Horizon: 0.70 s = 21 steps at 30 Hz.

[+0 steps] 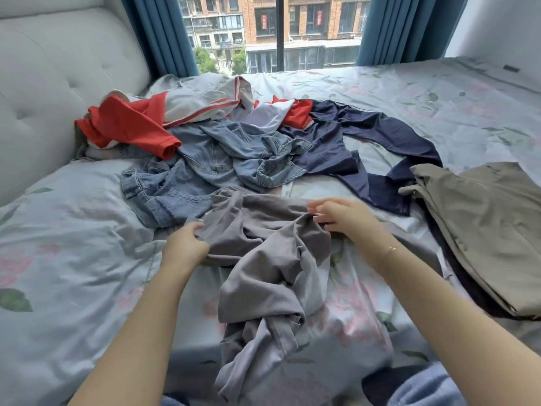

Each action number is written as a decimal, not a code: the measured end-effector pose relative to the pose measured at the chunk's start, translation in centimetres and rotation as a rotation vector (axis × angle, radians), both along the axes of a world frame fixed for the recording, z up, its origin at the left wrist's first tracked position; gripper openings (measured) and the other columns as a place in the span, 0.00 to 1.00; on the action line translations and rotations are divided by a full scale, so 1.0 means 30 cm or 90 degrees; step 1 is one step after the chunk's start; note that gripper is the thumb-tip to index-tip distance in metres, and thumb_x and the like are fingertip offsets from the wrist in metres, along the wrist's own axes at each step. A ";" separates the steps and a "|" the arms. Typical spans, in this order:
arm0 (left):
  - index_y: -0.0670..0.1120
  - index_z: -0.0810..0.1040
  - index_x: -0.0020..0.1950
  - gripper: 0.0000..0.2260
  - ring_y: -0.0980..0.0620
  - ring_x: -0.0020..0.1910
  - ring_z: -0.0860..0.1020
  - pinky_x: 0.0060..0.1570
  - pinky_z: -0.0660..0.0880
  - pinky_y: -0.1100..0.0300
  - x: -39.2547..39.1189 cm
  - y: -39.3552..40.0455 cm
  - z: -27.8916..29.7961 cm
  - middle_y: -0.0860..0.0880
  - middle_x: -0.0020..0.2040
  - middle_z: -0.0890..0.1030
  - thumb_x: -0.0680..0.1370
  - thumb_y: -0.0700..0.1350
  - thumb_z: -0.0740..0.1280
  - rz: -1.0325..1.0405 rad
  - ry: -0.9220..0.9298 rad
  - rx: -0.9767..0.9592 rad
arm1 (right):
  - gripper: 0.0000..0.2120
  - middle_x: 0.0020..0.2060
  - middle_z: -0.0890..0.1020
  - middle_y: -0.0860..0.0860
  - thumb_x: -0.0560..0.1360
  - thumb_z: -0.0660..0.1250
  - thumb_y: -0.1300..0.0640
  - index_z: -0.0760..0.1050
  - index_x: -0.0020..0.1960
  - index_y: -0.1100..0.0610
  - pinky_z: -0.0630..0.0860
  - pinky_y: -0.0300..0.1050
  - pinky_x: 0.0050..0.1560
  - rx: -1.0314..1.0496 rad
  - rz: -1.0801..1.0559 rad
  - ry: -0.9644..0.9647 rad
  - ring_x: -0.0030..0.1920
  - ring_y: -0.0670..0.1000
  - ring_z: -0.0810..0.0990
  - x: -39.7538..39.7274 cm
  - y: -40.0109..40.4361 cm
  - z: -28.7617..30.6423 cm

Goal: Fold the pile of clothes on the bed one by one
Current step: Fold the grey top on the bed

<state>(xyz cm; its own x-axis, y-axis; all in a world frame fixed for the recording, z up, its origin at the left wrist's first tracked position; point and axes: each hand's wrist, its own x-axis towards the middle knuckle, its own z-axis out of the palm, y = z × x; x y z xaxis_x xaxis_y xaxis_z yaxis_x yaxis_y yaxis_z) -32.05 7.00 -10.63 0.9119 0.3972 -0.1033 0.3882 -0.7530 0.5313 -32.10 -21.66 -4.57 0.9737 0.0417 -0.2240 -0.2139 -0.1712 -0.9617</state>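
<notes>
While the person leans over the bed, a grey garment lies crumpled on the flowered sheet, directly in front of them. Its long axis runs from the pile of clothes toward the person, so one end points to the window and the other, twisted end hangs toward the near edge of the bed. The far end of the grey garment touches the denim pieces of the pile, and partly lies over them.

To the left of the grey garment the sheet is bare and gives open room. To its right there is only a narrow strip of sheet, then a folded olive garment lies there, apart from it. A dark blue garment spreads beyond the grey garment, on the right, and red and white pieces lie beyond it, on the left, near the padded headboard.

The left hand is on the left edge of the grey garment, and its fingers are curled and pinch a fold of the cloth. The right hand is at the upper right part of the grey garment. Its fingers are bent loosely and touch a raised fold, but it is blurred, so I cannot tell if it really grips the cloth.
</notes>
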 end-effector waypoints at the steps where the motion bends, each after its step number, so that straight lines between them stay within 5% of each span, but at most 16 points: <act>1: 0.48 0.81 0.60 0.19 0.43 0.57 0.78 0.53 0.74 0.56 -0.005 0.011 0.006 0.43 0.57 0.82 0.73 0.35 0.62 -0.007 0.016 0.024 | 0.11 0.53 0.82 0.55 0.78 0.62 0.63 0.79 0.57 0.59 0.75 0.38 0.53 -0.086 0.024 -0.049 0.51 0.49 0.78 0.020 0.018 -0.009; 5: 0.46 0.86 0.49 0.14 0.41 0.55 0.79 0.53 0.74 0.55 -0.041 0.080 0.009 0.42 0.53 0.83 0.72 0.34 0.64 0.049 0.064 0.096 | 0.13 0.56 0.82 0.49 0.76 0.65 0.55 0.78 0.60 0.52 0.71 0.45 0.64 -0.314 0.162 -0.138 0.58 0.48 0.78 0.110 0.070 -0.126; 8: 0.45 0.85 0.51 0.13 0.39 0.55 0.79 0.54 0.74 0.54 -0.057 0.146 -0.004 0.40 0.54 0.83 0.73 0.36 0.65 0.105 0.084 0.119 | 0.17 0.51 0.84 0.47 0.72 0.61 0.41 0.81 0.54 0.47 0.75 0.49 0.58 -0.620 0.337 -0.081 0.55 0.51 0.80 0.132 0.087 -0.182; 14: 0.47 0.78 0.61 0.15 0.38 0.65 0.69 0.63 0.68 0.49 -0.029 0.169 -0.013 0.39 0.66 0.72 0.75 0.42 0.66 0.203 0.088 0.225 | 0.16 0.35 0.81 0.51 0.72 0.64 0.43 0.77 0.35 0.55 0.77 0.46 0.45 -0.690 0.521 0.173 0.36 0.53 0.77 0.170 0.073 -0.107; 17: 0.46 0.74 0.61 0.17 0.39 0.64 0.65 0.63 0.65 0.49 0.024 0.085 -0.002 0.40 0.64 0.67 0.72 0.41 0.68 0.109 -0.047 0.249 | 0.12 0.37 0.84 0.55 0.72 0.64 0.52 0.81 0.38 0.58 0.76 0.44 0.38 -0.595 0.380 0.086 0.34 0.54 0.79 0.197 0.085 -0.137; 21: 0.44 0.69 0.68 0.22 0.41 0.67 0.66 0.66 0.65 0.49 0.150 -0.018 -0.012 0.42 0.66 0.71 0.75 0.46 0.68 -0.050 -0.130 0.023 | 0.14 0.56 0.80 0.56 0.73 0.64 0.55 0.80 0.56 0.56 0.75 0.50 0.58 -0.575 0.119 -0.157 0.57 0.56 0.76 0.279 0.117 -0.196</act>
<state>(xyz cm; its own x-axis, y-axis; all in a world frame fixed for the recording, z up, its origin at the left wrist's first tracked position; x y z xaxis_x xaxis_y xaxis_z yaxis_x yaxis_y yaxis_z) -27.56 6.45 -10.98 0.9405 0.3247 0.1002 0.2148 -0.7966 0.5651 -23.75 -18.15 -10.44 0.9929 0.1133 -0.0371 0.0833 -0.8819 -0.4641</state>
